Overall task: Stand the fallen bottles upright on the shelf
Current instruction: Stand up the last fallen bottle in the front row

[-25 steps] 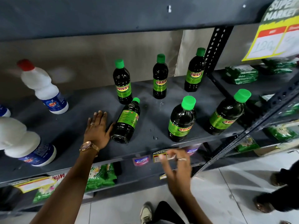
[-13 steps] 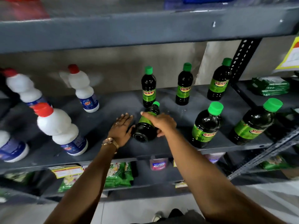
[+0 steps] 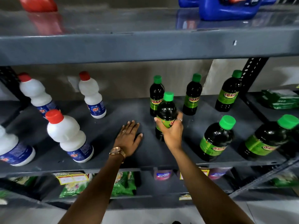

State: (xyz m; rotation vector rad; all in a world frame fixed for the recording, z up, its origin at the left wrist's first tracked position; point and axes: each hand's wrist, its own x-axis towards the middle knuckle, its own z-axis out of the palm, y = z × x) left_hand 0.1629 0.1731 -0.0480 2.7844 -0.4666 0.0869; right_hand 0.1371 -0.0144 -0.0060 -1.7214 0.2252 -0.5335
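A dark bottle with a green cap and a green Sunny label (image 3: 166,110) stands upright on the grey shelf (image 3: 145,152), and my right hand (image 3: 172,131) is wrapped around its middle. My left hand (image 3: 129,138) lies flat and open on the shelf just to its left, holding nothing. Three matching dark bottles stand upright along the back: one right behind the held bottle (image 3: 155,92), one in the middle (image 3: 192,94), one by the post (image 3: 229,92). Two more stand at the front right (image 3: 216,138) (image 3: 267,139).
Several white bottles with red caps (image 3: 69,135) (image 3: 91,94) stand on the left of the shelf. The upper shelf (image 3: 145,44) overhangs, with a blue jug (image 3: 226,7) on it. A perforated post (image 3: 252,70) bounds the right. Green packets (image 3: 123,183) lie on the lower shelf.
My right hand came up from the shelf's front edge, took hold of the lying dark bottle and tipped it upright. My left hand stayed flat on the shelf beside it.
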